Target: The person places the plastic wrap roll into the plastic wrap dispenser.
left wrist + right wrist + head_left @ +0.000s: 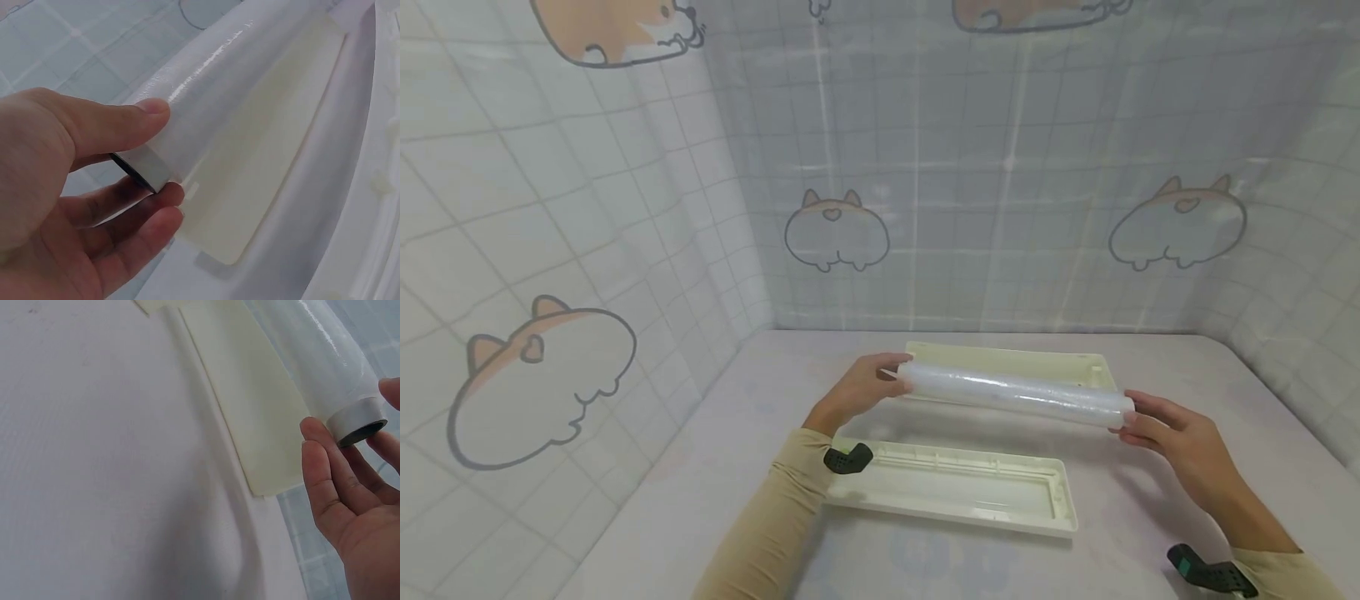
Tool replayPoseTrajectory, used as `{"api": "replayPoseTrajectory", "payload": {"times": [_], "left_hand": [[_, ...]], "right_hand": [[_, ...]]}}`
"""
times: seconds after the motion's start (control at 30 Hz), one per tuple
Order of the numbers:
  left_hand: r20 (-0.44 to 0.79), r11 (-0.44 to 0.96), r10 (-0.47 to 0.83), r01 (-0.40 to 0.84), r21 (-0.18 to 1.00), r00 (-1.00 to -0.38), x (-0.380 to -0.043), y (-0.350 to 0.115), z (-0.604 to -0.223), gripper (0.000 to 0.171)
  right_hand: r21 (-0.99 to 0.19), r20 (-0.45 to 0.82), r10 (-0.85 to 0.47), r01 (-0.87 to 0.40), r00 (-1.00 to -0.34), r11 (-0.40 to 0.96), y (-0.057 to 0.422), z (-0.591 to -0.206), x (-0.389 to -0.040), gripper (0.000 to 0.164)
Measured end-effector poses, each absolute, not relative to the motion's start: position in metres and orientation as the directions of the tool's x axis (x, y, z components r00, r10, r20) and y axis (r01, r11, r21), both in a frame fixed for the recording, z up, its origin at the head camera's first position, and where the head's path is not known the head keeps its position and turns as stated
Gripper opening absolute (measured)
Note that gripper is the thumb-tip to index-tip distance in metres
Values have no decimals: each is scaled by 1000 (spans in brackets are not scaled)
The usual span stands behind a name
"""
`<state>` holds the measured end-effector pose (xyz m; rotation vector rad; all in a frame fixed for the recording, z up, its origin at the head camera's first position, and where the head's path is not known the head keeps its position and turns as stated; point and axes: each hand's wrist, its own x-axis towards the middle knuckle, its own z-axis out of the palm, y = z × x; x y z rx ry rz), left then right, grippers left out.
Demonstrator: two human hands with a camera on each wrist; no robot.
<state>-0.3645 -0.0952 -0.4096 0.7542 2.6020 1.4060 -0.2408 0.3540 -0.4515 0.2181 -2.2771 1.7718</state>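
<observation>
A roll of plastic wrap (pixel 1011 393) is held level above the table, one hand at each end. My left hand (pixel 859 387) grips its left end; in the left wrist view the thumb lies over the top and fingertips curl under the core's dark open end. Around the right end, my right hand (pixel 1176 442) pinches the roll between thumb and fingers. Behind and below the roll lies a cream plastic box half (pixel 1000 356), partly hidden by it. Nearer to me, another cream tray-like half (pixel 955 487) lies with its hollow, ribbed side up.
The white table (pixel 700 483) meets a grid-patterned curtain (pixel 1000 167) with cartoon corgis at the back, and similar sheets stand at both sides. My left forearm overlaps the near tray's left end.
</observation>
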Motion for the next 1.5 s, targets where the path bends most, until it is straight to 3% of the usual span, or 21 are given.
{"api": "replayPoseTrajectory", "payload": {"times": [0.33, 0.7, 0.93, 1.5], "left_hand": [[209, 461, 397, 391, 797, -894, -366, -96, -409, 57], [228, 481, 358, 388, 786, -906, -369, -90, -408, 56], [249, 510, 337, 398, 763, -908, -373, -85, -406, 56], [236, 573, 352, 408, 711, -906, -389, -75, -406, 55]], "right_hand": [[-863, 330, 45, -283, -943, 418, 349, -440, -251, 62], [-853, 331, 26, -288, -943, 434, 350, -431, -258, 63], [-795, 307, 8, -253, -952, 551, 351, -421, -262, 66], [-791, 287, 5, -234, -958, 566, 360, -412, -283, 65]]}}
